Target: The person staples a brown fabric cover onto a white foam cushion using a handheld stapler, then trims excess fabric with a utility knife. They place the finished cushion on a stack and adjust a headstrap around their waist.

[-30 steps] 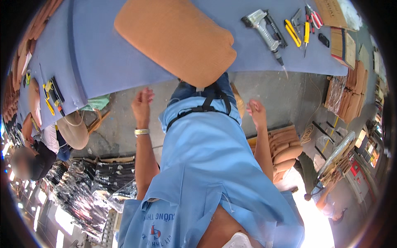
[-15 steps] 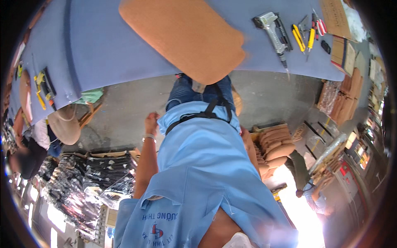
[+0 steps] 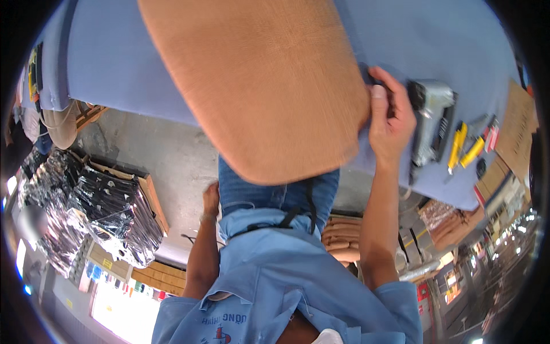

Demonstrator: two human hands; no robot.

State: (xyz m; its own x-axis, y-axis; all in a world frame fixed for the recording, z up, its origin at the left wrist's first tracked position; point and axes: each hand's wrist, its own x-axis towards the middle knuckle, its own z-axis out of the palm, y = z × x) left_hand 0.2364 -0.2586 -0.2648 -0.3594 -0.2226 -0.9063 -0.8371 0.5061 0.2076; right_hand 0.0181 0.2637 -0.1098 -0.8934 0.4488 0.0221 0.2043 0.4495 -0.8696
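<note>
A large tan padded panel with rounded corners, like a chair seat or back (image 3: 263, 86), lies on the blue-grey covered table, its near end jutting over the edge above my thighs. My right hand (image 3: 392, 117) is raised beside the panel's right edge, thumb and fingers apart and slightly bent, with nothing visible in it. Whether the fingertips touch the edge I cannot tell. My left hand (image 3: 211, 199) hangs low beside my left thigh, away from the table, loosely open and seemingly bare; its fingers are small and partly turned from view.
Right of my hand lie a staple gun (image 3: 429, 123), yellow-handled cutters (image 3: 458, 143) and red-handled pliers (image 3: 491, 136) on the table (image 3: 126, 74). Cardboard (image 3: 515, 129) sits at the far right. Plastic-wrapped stacks (image 3: 114, 212) stand behind on the left, tan cushions (image 3: 342, 238) behind on the right.
My right hand has come up from beside my hip to the panel's right edge. The panel appears larger and nearer as the view shifts. My left hand still hangs down.
</note>
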